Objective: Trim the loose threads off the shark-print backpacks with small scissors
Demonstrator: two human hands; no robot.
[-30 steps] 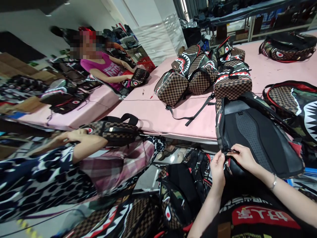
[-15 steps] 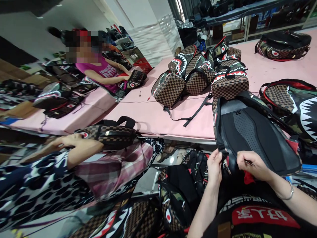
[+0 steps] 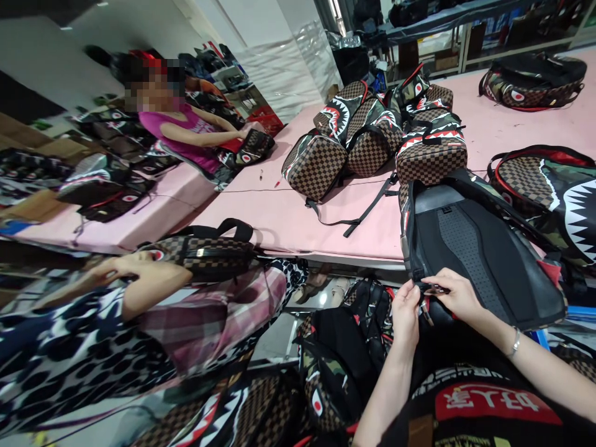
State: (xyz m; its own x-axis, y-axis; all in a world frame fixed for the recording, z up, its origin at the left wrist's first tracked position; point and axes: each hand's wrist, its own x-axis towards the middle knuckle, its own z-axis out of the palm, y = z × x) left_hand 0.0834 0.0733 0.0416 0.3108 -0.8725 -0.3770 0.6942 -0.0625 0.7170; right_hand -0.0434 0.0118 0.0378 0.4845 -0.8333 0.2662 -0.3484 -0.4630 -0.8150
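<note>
- I've got decent lt overall, brightest on pink tabletop; upper L corner's dim.
- Glare spot on floor, sheen on pillar's plastic wrap & blk backpack panel.
- Wide-angle stretch at edges, esp. co-worker's dotted sleeve, L.
- Bg far L soft/smeared; pixelated patch over 2nd co-worker's head.

Left grip and right grip at black-padded backpack, pink table

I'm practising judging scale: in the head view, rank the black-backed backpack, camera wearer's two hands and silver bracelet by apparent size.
1. Black-backed backpack
2. Right hand and left hand, too alike to rank
3. Silver bracelet
</note>
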